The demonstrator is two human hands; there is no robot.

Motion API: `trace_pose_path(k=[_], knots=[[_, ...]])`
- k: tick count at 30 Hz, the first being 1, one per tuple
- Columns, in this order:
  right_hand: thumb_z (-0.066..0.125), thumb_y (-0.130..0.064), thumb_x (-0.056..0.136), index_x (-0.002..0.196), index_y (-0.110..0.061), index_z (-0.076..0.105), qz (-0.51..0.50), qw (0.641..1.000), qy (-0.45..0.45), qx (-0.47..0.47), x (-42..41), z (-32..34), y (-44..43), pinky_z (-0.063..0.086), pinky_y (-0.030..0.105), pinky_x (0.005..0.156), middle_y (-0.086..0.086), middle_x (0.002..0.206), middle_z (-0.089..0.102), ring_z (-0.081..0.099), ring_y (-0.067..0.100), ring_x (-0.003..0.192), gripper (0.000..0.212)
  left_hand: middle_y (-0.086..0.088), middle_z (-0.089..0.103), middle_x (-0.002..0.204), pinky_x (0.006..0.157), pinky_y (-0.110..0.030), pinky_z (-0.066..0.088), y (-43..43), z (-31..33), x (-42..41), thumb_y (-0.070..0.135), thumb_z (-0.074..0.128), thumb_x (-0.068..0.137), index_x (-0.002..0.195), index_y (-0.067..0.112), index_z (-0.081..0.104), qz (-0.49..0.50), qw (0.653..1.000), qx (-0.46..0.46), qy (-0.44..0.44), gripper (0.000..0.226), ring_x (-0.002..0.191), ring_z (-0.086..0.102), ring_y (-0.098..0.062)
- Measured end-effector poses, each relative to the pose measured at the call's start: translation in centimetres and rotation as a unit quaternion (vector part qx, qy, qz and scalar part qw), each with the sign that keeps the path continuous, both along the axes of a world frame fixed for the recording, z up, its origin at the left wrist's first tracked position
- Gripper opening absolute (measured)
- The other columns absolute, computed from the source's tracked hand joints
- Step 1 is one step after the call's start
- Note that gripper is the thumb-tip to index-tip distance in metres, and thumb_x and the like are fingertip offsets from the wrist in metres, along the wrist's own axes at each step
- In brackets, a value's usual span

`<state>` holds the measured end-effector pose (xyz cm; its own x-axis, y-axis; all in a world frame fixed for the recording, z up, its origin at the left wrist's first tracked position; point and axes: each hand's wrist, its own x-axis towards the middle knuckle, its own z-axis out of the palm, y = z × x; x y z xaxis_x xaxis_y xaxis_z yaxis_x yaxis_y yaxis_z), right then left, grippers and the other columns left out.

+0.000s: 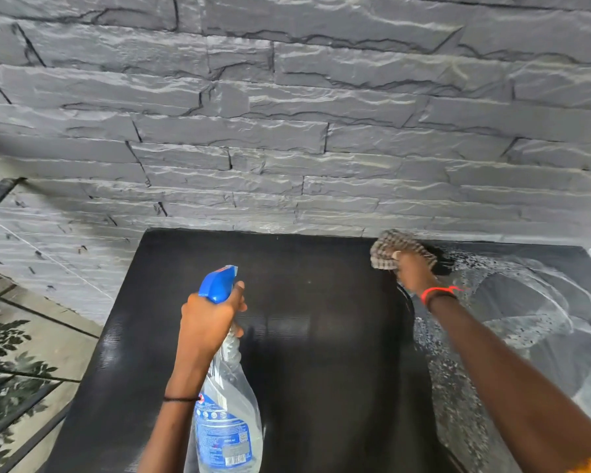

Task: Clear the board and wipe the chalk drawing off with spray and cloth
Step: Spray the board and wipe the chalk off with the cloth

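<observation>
Right hand (410,272) presses a cloth (394,249) to the board (321,336); left hand (208,322) grips the spray bottle (227,418). Left of the cloth looks wiped clean; chalk (526,319) remains to its right.

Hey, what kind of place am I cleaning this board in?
Probably an outdoor patio or terrace, though I can't be sure. The black board leans against a grey stacked-stone wall, and at the left there is tiled paving and a glass railing panel reflecting leafy plants.
</observation>
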<state>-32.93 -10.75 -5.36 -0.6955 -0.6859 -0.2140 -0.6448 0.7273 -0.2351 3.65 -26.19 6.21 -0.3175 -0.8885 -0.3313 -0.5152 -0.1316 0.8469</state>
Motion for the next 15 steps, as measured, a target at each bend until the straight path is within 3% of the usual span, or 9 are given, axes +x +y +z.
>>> trace_pose_path(k=[2,4,10,15], knots=[[0.043,0.018,0.073,0.126,0.000,0.054,0.065,0.997,0.001,-0.043,3.6,-0.2,-1.5,0.018,0.023,0.111,0.021,0.134,0.051,0.044,0.033,0.128,0.057,0.003,0.071,0.067,0.058,-0.020,0.043,0.5,0.4,-0.5,0.033,0.063,0.090,0.072,0.013,0.065,-0.007,1.000,-0.007,0.001,0.027,0.038,0.060,-0.015],[0.041,0.021,0.069,0.131,-0.004,0.050,0.113,0.991,-0.009,-0.065,7.4,-0.6,-1.9,0.009,0.018,0.109,0.018,0.142,0.043,0.037,0.030,0.133,0.067,0.003,0.070,0.067,0.056,-0.022,0.044,1.2,0.8,-0.9,0.032,0.064,0.090,0.072,0.015,0.064,-0.009,1.000,-0.008,0.016,0.025,0.037,0.059,-0.016],[0.043,0.023,0.059,0.139,-0.015,0.041,0.197,0.977,-0.034,-0.080,12.8,-2.7,5.4,0.009,0.021,0.115,0.005,0.149,0.033,0.030,0.022,0.138,0.089,0.002,0.071,0.069,0.048,-0.014,0.044,2.9,1.2,-0.8,0.031,0.064,0.091,0.076,0.012,0.065,-0.011,1.000,-0.008,0.019,0.024,0.040,0.060,-0.017],[0.043,0.026,0.054,0.136,-0.013,0.044,0.111,0.991,-0.046,-0.059,7.2,-1.8,11.6,0.008,0.016,0.112,0.001,0.143,0.037,0.038,0.027,0.133,0.091,0.002,0.069,0.066,0.047,-0.016,0.045,3.8,0.9,0.2,0.029,0.064,0.090,0.073,0.010,0.064,-0.008,1.000,-0.012,0.010,0.026,0.037,0.059,-0.017]])
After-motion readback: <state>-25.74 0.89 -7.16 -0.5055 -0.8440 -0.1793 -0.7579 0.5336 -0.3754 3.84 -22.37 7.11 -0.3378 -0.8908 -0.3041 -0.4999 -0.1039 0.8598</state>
